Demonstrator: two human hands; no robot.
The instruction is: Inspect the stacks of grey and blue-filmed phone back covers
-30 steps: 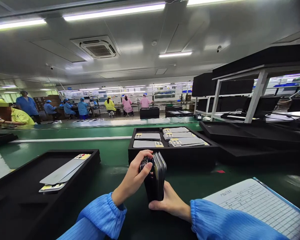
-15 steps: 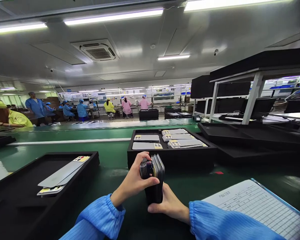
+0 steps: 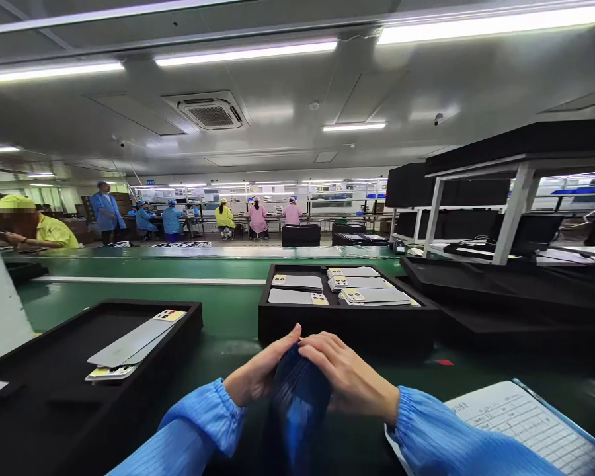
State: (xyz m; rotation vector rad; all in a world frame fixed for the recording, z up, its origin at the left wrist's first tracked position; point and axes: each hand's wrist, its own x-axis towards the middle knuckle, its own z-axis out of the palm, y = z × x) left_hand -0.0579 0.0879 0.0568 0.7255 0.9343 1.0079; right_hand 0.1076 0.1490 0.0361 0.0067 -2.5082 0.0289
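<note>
Between my palms is a stack of dark, glossy phone panels (image 3: 300, 406), its faces blurred and reflecting blue. My left hand (image 3: 258, 371) is closed round the stack's left side, thumb up at the top edge. From the right, my right hand (image 3: 350, 370) bends its fingers over the top corner. The far side of the stack is hidden. Just beyond my hands, a black foam tray (image 3: 347, 324) holds several piles of pale phone panels (image 3: 377, 295) with yellow camera areas. At left, a few more pale panels (image 3: 133, 340) lie in another black tray (image 3: 151, 360).
A sheet with a printed table (image 3: 520, 423) lies on a clipboard by my right sleeve. Stacked black trays (image 3: 496, 304) stand at right, before a white-framed rack (image 3: 513, 205). A red scrap (image 3: 445, 362) lies on the green bench. A person in yellow (image 3: 54, 229) sits far left.
The stack has turned so a broad glossy face shows instead of the silvery edges. My right hand has risen from its lower part to its top; my left hand has shifted down and left.
</note>
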